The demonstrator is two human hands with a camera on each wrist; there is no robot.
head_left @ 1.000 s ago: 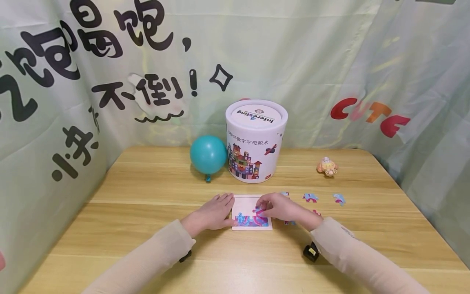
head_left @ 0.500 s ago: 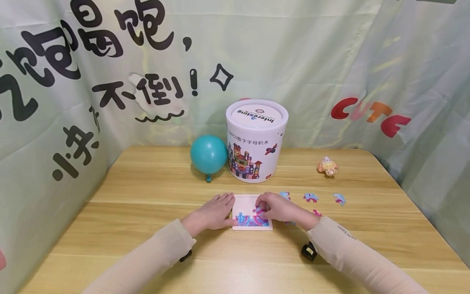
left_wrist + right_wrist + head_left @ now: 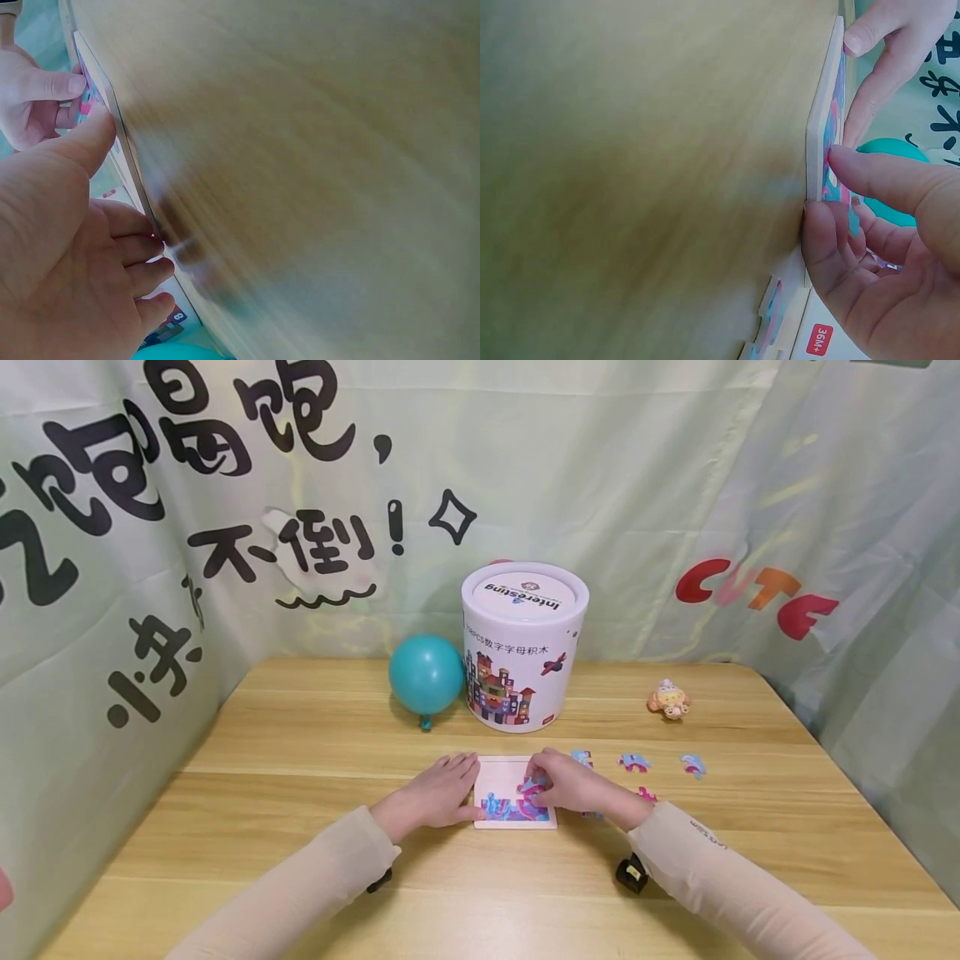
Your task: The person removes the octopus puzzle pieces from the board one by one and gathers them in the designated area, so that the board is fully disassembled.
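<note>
A shallow pale puzzle tray lies on the table, its near strip filled with joined blue, purple and pink pieces. My left hand rests along the tray's left side with straight fingers, the thumb at the near-left corner. Over the tray's right half, my right hand pinches a blue-and-pink jigsaw piece just above the filled strip. In the right wrist view, that jigsaw piece shows between thumb and fingers, close at the tray's edge.
Several loose jigsaw pieces lie right of the tray, some partly behind the right hand. At the back stand a white bucket and a teal balloon. A small toy figure sits at the back right.
The right hand and the piece it pinches have shifted very slightly within the tray's right half; the right forearm has moved a little left. The left hand stays in place.
</note>
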